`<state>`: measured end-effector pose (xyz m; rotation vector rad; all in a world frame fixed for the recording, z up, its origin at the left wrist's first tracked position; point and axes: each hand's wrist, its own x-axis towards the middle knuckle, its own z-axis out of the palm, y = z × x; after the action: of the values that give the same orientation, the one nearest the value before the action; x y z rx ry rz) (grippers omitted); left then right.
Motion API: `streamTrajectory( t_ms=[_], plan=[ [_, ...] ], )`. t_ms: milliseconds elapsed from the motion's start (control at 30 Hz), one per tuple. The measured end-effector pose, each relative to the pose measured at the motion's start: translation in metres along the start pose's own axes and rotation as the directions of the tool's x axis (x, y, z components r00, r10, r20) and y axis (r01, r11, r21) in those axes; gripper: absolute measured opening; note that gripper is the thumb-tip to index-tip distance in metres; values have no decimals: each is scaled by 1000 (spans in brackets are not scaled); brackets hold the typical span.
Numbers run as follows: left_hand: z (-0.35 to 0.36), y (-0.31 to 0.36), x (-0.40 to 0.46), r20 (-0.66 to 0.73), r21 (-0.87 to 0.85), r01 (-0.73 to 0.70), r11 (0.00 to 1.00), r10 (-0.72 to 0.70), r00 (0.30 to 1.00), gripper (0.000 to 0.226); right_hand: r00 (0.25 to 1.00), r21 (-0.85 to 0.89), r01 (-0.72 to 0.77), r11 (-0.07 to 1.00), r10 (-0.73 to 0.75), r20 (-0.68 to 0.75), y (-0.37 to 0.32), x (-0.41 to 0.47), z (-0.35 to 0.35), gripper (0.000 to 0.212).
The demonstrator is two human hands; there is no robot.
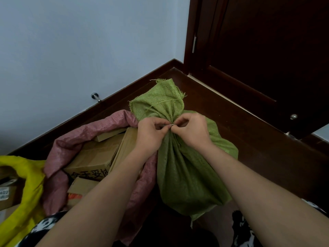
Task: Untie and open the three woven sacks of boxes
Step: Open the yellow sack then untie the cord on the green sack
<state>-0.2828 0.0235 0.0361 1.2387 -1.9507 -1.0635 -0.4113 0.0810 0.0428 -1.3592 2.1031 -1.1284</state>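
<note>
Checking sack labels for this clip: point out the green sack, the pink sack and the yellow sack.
green sack (pixel 187 175), head view, lower body.
pink sack (pixel 58 148), head view, folded-back rim.
yellow sack (pixel 33 177), head view, open rim.

Green woven sack (pixel 188 175) stands on the dark wooden floor (pixel 267 157) near the corner where wall meets door (pixel 267 50); neck gathered and tied. Left hand (pixel 151 132) and right hand (pixel 192 131) both pinch at the tie (pixel 171 124) on the neck, fingertips nearly meeting. Pink woven sack (pixel 58 148) just left, touching it, mouth open, cardboard boxes (pixel 96 157) visible inside. Yellow woven sack (pixel 30 184) at the left edge, also open.
</note>
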Motion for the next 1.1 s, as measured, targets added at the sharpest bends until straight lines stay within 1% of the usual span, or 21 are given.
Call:
streamTrajectory(
  t_ms=[133,200,233,300,367,400,467,500,533,600,700,767,900,1000,1100],
  plan=[
    [1,0,0,-21,-117,70,991,-73,997,6,997,69,-72,995,74,-29,2,2,1,10],
    [2,0,1,-33,-143,90,986,-96,995,5,997,70,-72,995,73,-14,2,3,0,8],
    [3,0,1,-38,-144,96,985,-102,994,5,999,45,-43,998,43,9,2,3,-1,6],
    [2,0,0,-44,-130,94,987,-100,994,5,993,-84,103,991,-97,74,-1,6,-3,5],
    [2,-2,0,-53,-95,66,993,-71,996,7,959,-246,270,931,-238,151,-1,9,-4,9],
    [2,-3,0,-55,-61,49,997,-53,997,7,942,-312,325,893,-278,185,-2,10,-4,10],
    [0,-4,1,-46,0,30,1000,-29,999,5,921,-409,386,827,-324,215,-2,10,-2,12],
    [0,-5,1,-36,3,32,999,-31,999,5,919,-433,393,811,-337,204,-3,8,-1,12],
    [-1,-6,2,-24,-13,41,999,-41,999,4,923,-436,385,813,-342,177,-3,7,1,12],
    [-1,-6,1,-2,-88,74,993,-74,997,9,946,-372,324,870,-306,107,-3,4,2,10],
    [-1,-7,1,3,-183,116,976,-117,993,16,981,-216,192,957,-186,47,-4,3,4,7],
    [-1,-8,2,-16,-200,121,972,-127,992,12,994,-117,108,987,-107,18,-4,4,5,5],
    [-2,-4,-1,2,-257,147,955,-151,988,5,999,30,-33,999,34,-12,-4,4,4,2],
    [-2,1,-4,31,-360,224,906,-228,973,7,991,119,-128,985,130,-11,-4,4,4,2],
    [0,1,-4,16,-379,243,893,-257,966,8,973,185,-228,956,229,20,-4,6,3,3]
  ],
)
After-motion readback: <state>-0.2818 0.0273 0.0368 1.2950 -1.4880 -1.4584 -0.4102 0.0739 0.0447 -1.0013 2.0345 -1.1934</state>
